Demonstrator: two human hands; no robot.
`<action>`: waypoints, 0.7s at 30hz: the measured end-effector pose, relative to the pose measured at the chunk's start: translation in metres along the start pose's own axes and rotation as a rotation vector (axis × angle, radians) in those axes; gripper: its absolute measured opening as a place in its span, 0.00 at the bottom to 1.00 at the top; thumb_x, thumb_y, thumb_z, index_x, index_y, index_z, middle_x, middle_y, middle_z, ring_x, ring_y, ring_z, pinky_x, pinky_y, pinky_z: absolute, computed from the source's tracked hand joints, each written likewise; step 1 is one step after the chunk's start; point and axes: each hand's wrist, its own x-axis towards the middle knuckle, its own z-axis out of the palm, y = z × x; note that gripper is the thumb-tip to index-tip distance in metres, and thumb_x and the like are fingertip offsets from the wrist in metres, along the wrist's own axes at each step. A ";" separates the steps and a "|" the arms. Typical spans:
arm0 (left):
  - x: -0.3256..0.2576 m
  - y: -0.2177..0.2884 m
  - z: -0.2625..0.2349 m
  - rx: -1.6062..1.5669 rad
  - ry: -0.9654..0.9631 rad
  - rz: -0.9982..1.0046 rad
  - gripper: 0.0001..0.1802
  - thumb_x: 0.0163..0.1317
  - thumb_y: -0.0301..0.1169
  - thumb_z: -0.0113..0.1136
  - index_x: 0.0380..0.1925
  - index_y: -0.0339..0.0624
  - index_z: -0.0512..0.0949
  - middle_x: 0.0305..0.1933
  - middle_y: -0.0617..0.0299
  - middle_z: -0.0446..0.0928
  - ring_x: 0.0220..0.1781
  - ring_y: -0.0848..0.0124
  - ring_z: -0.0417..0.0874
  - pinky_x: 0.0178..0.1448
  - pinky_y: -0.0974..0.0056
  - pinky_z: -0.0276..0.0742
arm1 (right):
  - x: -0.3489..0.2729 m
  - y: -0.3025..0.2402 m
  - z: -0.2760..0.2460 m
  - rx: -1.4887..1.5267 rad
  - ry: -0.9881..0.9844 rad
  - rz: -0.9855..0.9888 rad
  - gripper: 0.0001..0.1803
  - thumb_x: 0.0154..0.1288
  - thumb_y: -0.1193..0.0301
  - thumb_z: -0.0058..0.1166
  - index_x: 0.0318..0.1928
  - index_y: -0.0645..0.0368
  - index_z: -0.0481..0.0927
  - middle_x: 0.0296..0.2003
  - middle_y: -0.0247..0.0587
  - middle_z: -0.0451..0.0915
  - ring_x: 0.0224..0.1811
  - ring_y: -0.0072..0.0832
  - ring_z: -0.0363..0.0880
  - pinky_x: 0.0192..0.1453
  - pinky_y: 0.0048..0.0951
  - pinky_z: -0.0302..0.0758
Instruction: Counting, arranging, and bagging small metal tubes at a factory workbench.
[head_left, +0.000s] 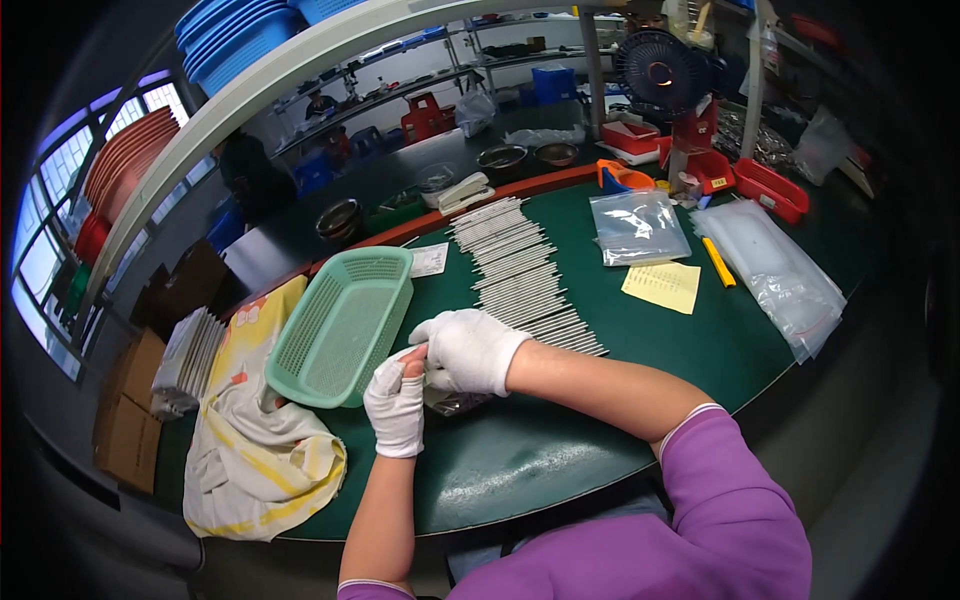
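Observation:
My left hand (396, 408), in a white glove with the thumb tip bare, is closed near the green basket's right side. Against it my right hand (468, 352), also white-gloved, is closed with its fingers meeting the left ones. Whatever they pinch is hidden between the fingers. Below the right hand a shiny clear plastic bag (456, 403) shows in part; I cannot tell whether either hand holds it. Just beyond the hands, thin metal rods (520, 270) lie side by side in a long row on the green tabletop (540, 450).
The light green basket (340, 325) stands left, beside a yellow-and-white cloth (255, 450). Clear bags (640, 226), a yellow note (662, 287), a yellow marker (718, 262) and a plastic sheet stack (770, 270) lie right. Red bins (770, 190) and a fan (660, 70) stand behind.

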 end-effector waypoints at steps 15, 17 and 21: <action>0.000 -0.006 -0.001 0.030 0.099 -0.016 0.14 0.63 0.35 0.57 0.41 0.35 0.80 0.39 0.58 0.80 0.41 0.71 0.78 0.49 0.68 0.72 | 0.001 -0.005 -0.017 0.083 0.033 0.085 0.13 0.47 0.59 0.59 0.28 0.54 0.84 0.40 0.40 0.81 0.39 0.40 0.80 0.44 0.35 0.76; 0.000 -0.007 -0.004 0.098 0.084 -0.004 0.14 0.63 0.35 0.57 0.41 0.35 0.80 0.39 0.58 0.80 0.41 0.71 0.78 0.49 0.68 0.72 | 0.002 -0.001 -0.010 0.057 0.117 0.014 0.12 0.46 0.60 0.59 0.27 0.54 0.84 0.34 0.38 0.81 0.35 0.41 0.80 0.41 0.36 0.77; -0.001 -0.007 -0.001 0.134 0.114 0.048 0.14 0.64 0.35 0.56 0.40 0.35 0.80 0.39 0.57 0.80 0.41 0.70 0.79 0.49 0.67 0.72 | 0.000 -0.012 -0.012 -0.089 0.104 0.083 0.13 0.46 0.61 0.58 0.22 0.59 0.81 0.25 0.47 0.80 0.31 0.43 0.81 0.37 0.38 0.77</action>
